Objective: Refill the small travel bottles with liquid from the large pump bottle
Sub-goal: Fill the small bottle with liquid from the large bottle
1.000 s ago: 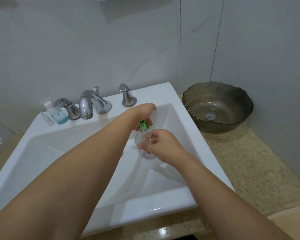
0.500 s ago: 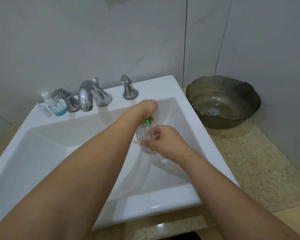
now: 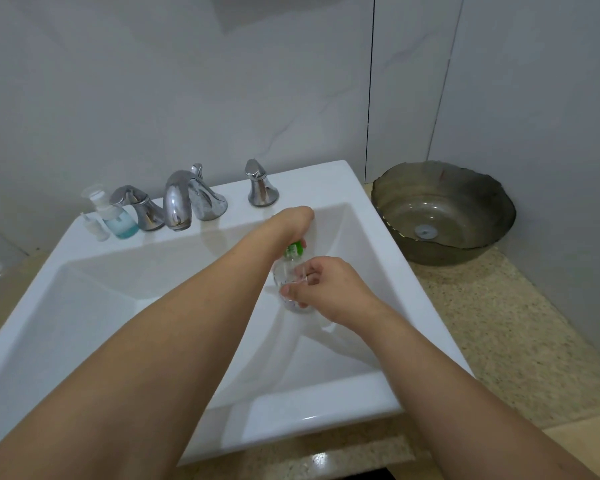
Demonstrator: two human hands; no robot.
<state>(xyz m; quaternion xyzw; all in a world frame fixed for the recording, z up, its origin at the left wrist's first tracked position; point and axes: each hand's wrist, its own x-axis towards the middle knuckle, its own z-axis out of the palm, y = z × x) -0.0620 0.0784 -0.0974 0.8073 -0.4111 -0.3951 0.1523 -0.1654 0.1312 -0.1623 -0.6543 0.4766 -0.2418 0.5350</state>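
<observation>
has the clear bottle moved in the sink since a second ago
No. The clear bottle sits at the same spot below the right tap handle, over the sink; only the camera shifted.

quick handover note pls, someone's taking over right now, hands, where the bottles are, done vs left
Left hand: over the green top of the clear bottle, fingers hidden, grip unclear.
Right hand: grips the clear bottle's body, held above the white sink.
Blue-liquid pump bottle and a tiny clear bottle stand on the sink ledge, left of the faucet.
Done: nothing visibly filled.
Left: open the held bottle, then pump liquid into the small ones.
</observation>
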